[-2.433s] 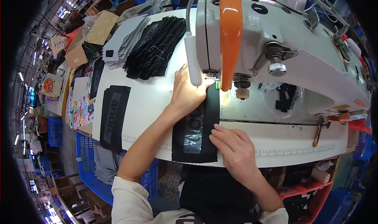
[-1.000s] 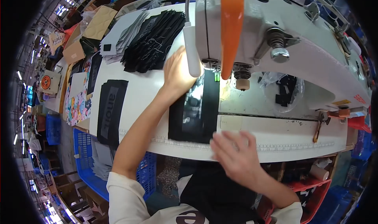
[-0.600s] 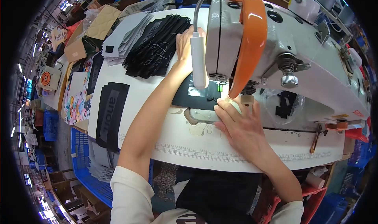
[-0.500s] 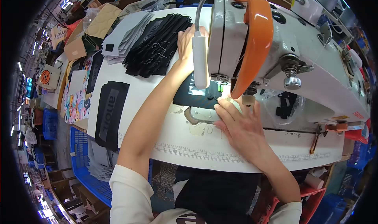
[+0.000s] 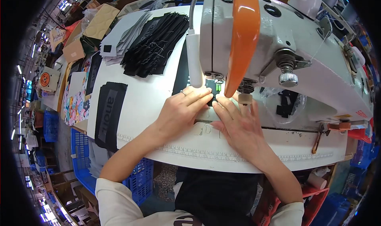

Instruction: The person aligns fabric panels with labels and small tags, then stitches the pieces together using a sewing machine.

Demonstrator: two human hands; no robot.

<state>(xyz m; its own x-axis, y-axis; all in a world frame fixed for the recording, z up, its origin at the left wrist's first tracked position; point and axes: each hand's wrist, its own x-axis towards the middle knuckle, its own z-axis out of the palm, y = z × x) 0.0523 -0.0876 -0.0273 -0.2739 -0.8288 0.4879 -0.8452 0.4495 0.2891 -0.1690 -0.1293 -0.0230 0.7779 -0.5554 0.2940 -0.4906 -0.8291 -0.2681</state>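
Note:
A piece of black fabric [image 5: 181, 72] lies under the needle area of a sewing machine [image 5: 274, 35] with an orange lever cover [image 5: 246, 39]. My left hand [image 5: 182, 110], a ring on one finger, rests on the fabric's near edge, fingers stretched out and close together. Beside it, my right hand [image 5: 238, 125] lies with fingers extended toward the needle area, fingertips on the fabric. Both hands are open, and their fingertips nearly meet. A white lamp [image 5: 194, 63] lights the spot. The needle is hidden behind the machine parts.
Stacked black fabric strips [image 5: 152, 43] lie at the back left beside grey sheets [image 5: 123, 35]. A black printed piece [image 5: 110, 115] lies at left. A clear bag [image 5: 287, 105] with black pieces sits under the machine arm. A blue basket [image 5: 81, 146] stands below the table's left edge.
My left hand has come back from the far side of the fabric to its near edge, beside my right hand. The right hand has barely moved. The camera view has shifted slightly.

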